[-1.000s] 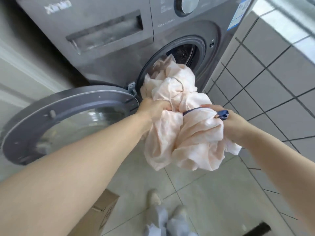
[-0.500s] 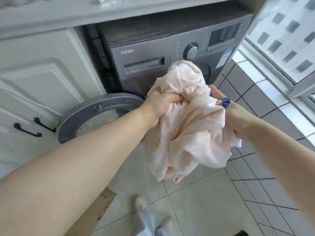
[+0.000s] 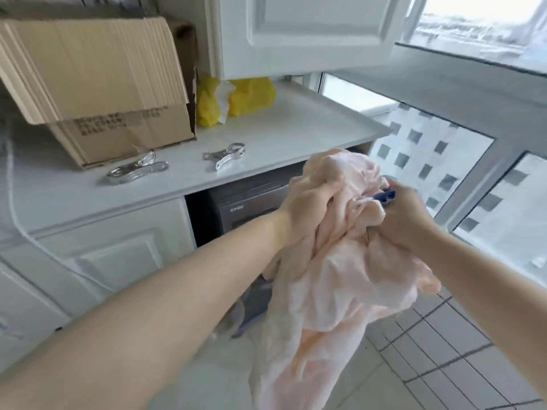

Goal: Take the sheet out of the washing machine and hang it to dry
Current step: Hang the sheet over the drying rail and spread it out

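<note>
The likeliest slip is the long loose tail of the pale pink sheet point(image 3: 331, 291) dragging on the tiled floor point(image 3: 444, 350) or catching underfoot, since it hangs well below the 2 hands while only its top is gathered. The bundle is held in the air in front of the washing machine point(image 3: 248, 208), clear of the drum. The left hand point(image 3: 307, 208) has its fingers curled tightly into the upper folds; the right hand point(image 3: 405, 220) grips the opposite side, also pinching a small blue clip point(image 3: 384, 196).

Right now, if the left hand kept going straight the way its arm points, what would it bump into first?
Probably the edge of the white countertop above the washing machine. The left hand grips the bunched pink sheet, so the sheet would touch first. Depth is unclear.
</note>
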